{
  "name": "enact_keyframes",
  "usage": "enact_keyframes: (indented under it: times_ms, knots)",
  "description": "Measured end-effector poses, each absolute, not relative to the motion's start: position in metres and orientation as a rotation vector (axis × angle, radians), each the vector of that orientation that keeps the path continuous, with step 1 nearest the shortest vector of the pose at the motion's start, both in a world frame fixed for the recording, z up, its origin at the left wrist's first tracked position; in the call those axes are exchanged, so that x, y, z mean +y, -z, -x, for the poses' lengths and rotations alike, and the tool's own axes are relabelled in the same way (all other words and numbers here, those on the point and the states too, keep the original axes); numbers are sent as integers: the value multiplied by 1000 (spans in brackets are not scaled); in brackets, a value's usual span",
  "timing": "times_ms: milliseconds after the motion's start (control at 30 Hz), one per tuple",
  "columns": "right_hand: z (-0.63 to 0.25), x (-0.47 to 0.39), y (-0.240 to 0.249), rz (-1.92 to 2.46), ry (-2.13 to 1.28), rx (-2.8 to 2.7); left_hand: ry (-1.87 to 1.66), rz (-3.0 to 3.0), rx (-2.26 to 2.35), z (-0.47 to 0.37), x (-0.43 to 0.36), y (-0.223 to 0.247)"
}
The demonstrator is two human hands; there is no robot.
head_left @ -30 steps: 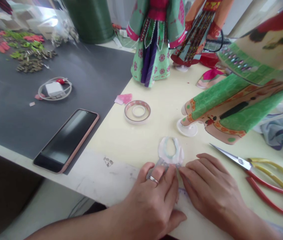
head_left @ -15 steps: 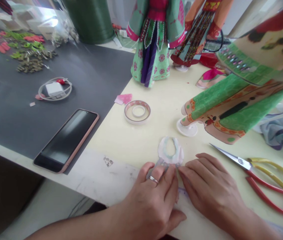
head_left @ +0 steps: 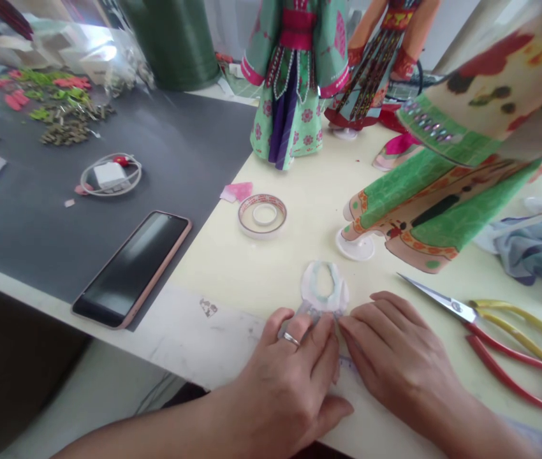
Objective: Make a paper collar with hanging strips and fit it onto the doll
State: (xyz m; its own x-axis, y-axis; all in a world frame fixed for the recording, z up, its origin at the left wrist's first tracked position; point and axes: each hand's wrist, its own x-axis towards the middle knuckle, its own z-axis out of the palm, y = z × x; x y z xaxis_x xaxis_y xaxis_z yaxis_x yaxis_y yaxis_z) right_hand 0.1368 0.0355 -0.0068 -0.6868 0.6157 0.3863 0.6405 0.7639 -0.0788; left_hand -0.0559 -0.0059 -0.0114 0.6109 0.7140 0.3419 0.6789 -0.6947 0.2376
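A small pale piece of fabric (head_left: 306, 284) with an oval, light-green-edged opening lies on the cream surface. My left hand (head_left: 294, 370), with a ring on one finger, presses its bent fingertips on the lower part of the fabric. From the right, my right hand (head_left: 395, 350) pinches the fabric's lower edge, its fingertips close beside those of the left. The fingers hide the lower end of the fabric. To the right lie scissors (head_left: 465, 310) with one yellow and one red handle, blades pointing left.
Tape rolls (head_left: 262, 234) lie beyond the fabric. A phone (head_left: 132, 271) and a coiled cable with charger (head_left: 111, 176) rest on the grey mat (head_left: 189, 140). Dressed dolls (head_left: 309, 124) stand behind; a green-robed figure (head_left: 472, 210) leans over at right. Clips (head_left: 67, 127) are heaped far left.
The view has shifted slightly, so the phone and cable sit a little further right. Both hands keep almost the same pose on the fabric.
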Motion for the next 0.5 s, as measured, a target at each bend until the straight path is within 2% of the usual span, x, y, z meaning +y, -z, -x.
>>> enact_keyframes:
  times_ms: [500]
  knots:
    - [-135, 35, 5, 958, 83, -2558, -622, -2724, 1210, 55, -6, 7]
